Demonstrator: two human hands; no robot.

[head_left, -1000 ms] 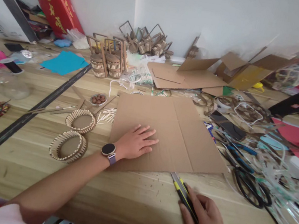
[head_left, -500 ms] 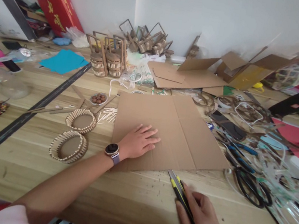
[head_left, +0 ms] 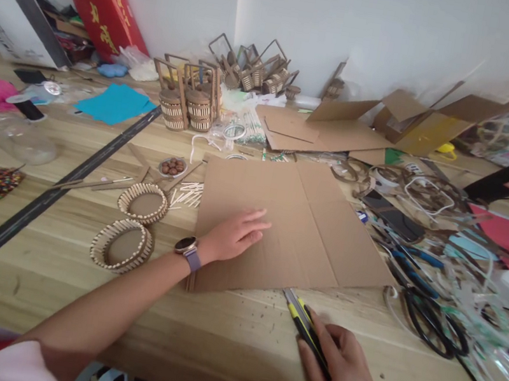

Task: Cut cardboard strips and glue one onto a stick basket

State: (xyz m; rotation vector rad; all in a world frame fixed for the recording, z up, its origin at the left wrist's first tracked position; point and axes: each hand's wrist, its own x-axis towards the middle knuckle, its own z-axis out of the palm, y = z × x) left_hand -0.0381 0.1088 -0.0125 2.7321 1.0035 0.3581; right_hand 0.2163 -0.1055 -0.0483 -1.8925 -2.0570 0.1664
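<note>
My left hand [head_left: 235,234], with a dark watch [head_left: 186,245] on its wrist, is over a flat creased cardboard sheet [head_left: 288,221]. Its fingers are extended; whether the palm presses on the sheet I cannot tell. In my right hand [head_left: 344,375] is a black-and-yellow utility knife [head_left: 307,331], its tip pointing at the sheet's near edge. Left of the cardboard stand two round stick-walled baskets [head_left: 143,202], one nearer me than the other. Short pale sticks [head_left: 187,194] lie loose beside them, close to a small dish of brown beads [head_left: 173,167].
Finished small baskets with handles [head_left: 198,107] stand at the back. Scissors [head_left: 431,321], a phone [head_left: 393,215] and tangled strips crowd the right side. A long black strip [head_left: 50,197] crosses the left. An open cardboard box [head_left: 439,123] sits back right, blue sheets [head_left: 116,104] back left.
My left hand has shifted slightly on the cardboard, its fingers now less spread. The right hand keeps the knife at nearly the same spot. The whole view has moved a little.
</note>
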